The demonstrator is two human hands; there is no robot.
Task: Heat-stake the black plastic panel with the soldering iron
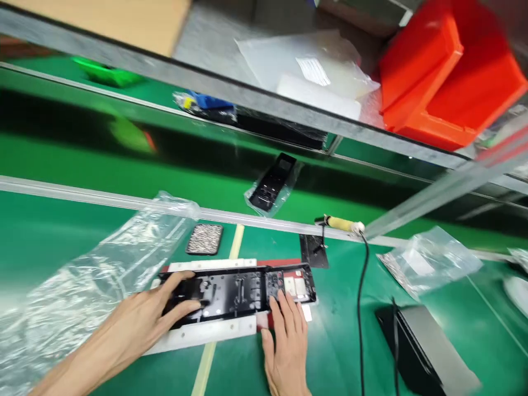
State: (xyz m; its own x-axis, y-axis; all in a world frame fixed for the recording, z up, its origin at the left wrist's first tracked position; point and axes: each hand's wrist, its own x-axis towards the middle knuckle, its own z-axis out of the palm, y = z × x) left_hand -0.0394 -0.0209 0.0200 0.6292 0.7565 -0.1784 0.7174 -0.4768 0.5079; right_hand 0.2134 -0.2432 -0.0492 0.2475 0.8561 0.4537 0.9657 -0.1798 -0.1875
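Observation:
A long black plastic housing [231, 294] lies in a fixture with white side rails [218, 330] and red parts. Its inside faces up, showing ribs, posts and small cutouts at the right end. My left hand [154, 313] grips the housing's left end, thumb towards the near side and index finger towards the far side. The other left fingers are mostly hidden. My right hand [287, 335] rests its outstretched fingertips on the near edge by the cutouts, fingers close together and holding nothing.
Clear plastic wrap [107, 275] spreads at left. Behind the fixture sit a metallic textured pad [205, 239] and a bagged black part [273, 184]. A yellow-handled tool [340, 223] trails a black cable. A grey-black device [429, 349] lies right; a shelf with a red bin [445, 77] overhangs.

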